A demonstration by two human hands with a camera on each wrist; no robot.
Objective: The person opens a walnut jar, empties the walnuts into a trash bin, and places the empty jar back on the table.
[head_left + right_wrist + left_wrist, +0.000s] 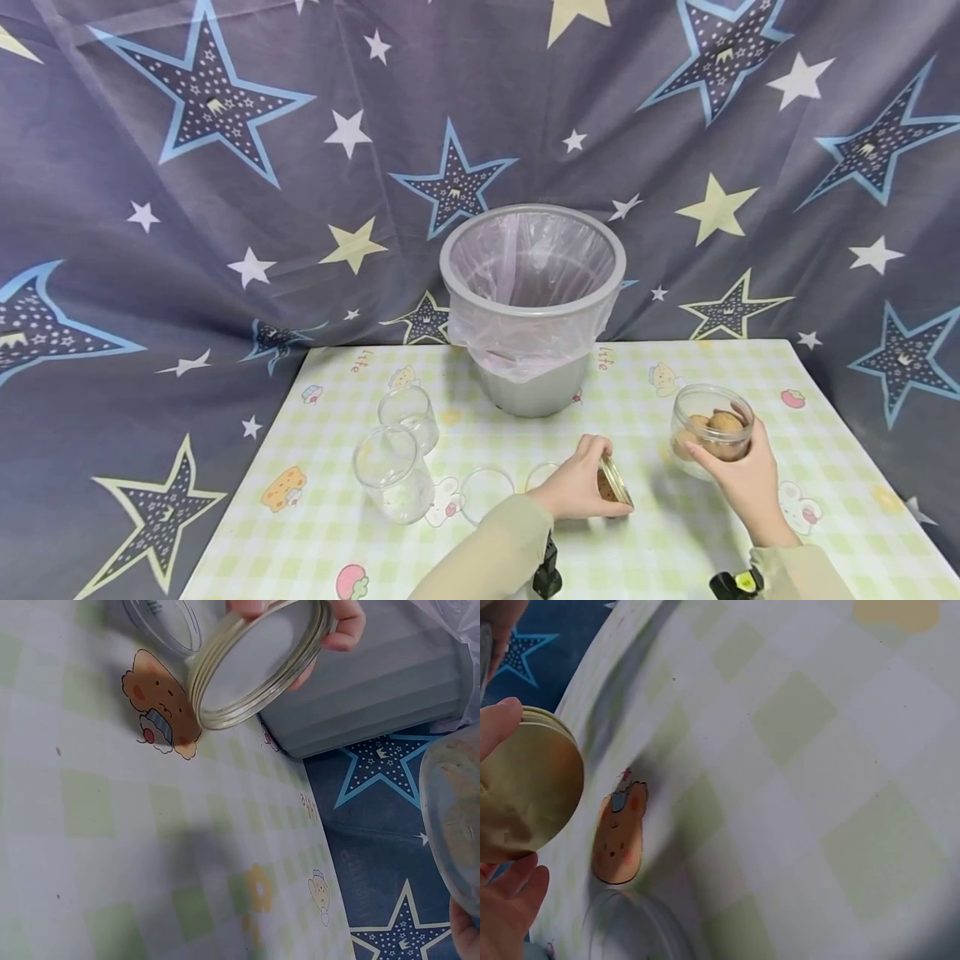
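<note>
My left hand (577, 487) grips a gold metal lid (532, 795) by its edge, tilted above the table; its ridged rim and pale inner face show in the right wrist view. My right hand (750, 483) is wrapped around a clear jar (693, 471), held to the right of the lid and apart from it. Inside the jar lie several round brown balls (725, 422), too small to identify surely. At the right edge of the right wrist view the jar is only partly seen, with a few fingertips (463, 930) below it.
A grey bin (528, 398) lined with a translucent bag stands at the back of the table. Two clear jars (393, 483) stand to the left. Two clear round lids or rings (487, 469) lie near my left forearm. A star-patterned curtain (300, 208) hangs behind the table.
</note>
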